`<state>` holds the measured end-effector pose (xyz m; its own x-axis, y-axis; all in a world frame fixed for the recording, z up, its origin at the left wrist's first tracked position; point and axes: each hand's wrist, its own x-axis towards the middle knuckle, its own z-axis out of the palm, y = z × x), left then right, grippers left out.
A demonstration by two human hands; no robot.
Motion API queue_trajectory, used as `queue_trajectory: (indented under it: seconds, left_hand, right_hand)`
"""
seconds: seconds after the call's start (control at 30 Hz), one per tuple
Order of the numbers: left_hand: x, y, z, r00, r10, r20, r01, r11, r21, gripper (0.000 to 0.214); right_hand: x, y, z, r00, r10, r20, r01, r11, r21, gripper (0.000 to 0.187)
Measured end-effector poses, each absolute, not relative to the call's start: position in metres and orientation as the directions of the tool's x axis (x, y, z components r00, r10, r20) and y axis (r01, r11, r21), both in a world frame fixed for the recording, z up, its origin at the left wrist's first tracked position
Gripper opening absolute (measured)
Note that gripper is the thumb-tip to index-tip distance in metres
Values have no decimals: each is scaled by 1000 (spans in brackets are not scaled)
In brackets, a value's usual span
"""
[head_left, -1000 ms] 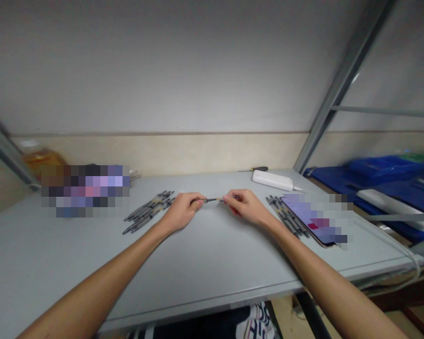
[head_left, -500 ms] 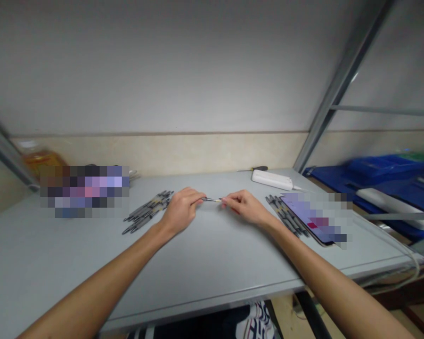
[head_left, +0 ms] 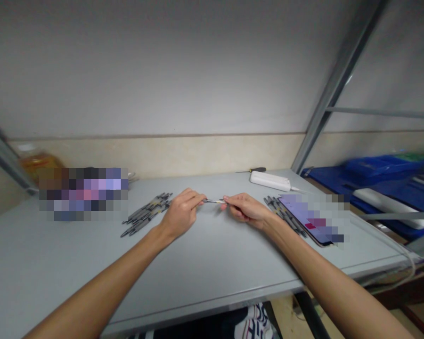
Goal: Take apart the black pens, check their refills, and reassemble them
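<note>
My left hand (head_left: 181, 214) and my right hand (head_left: 245, 209) meet over the middle of the grey table (head_left: 198, 263). Both are closed in a pinch on the ends of one thin pen part (head_left: 214, 201), which bridges the small gap between my fingertips. A heap of several dark pens (head_left: 146, 214) lies just left of my left hand. A second row of dark pens (head_left: 284, 214) lies right of my right hand.
A phone with a blurred-out screen (head_left: 313, 219) lies beside the right-hand pens. A white box (head_left: 271, 180) and a screwdriver (head_left: 250, 170) sit at the back. A blurred-out patch (head_left: 83, 193) covers the back left. Blue trays (head_left: 381, 176) lie beyond the slanted metal post (head_left: 334, 92).
My hands have stayed together on the pen part, with only small shifts of the fingers. The view has tilted slightly.
</note>
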<state>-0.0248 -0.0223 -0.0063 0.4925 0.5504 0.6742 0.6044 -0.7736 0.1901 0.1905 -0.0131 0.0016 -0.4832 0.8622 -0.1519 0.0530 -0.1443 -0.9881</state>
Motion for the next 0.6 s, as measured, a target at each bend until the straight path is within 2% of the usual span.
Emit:
queue_trajectory:
  seconds: [0.13,0.23,0.3,0.4,0.6]
  left_hand:
    - [-18,-26,-4,380,703,601,617,-677,401,20]
    - [-15,-28,-3,318,847,426,586,-529,614,21]
    - [-14,-28,-3,328,898,294,540,-434,721,23]
    - [-13,-28,-3,320,925,206,482,-346,805,24]
    - [-5,-33,-9,255,936,243,344,-323,882,21]
  right_hand:
    - [187,-13,4,-280,960,-5,48,8,-999,39]
    - [185,-14,6,-218,970,109,108,134,-985,38]
    - [184,-15,6,-216,959,181,163,218,-962,39]
    - [183,-17,7,-218,940,262,212,308,-928,39]
    - [184,-21,9,-192,934,302,174,336,-926,38]
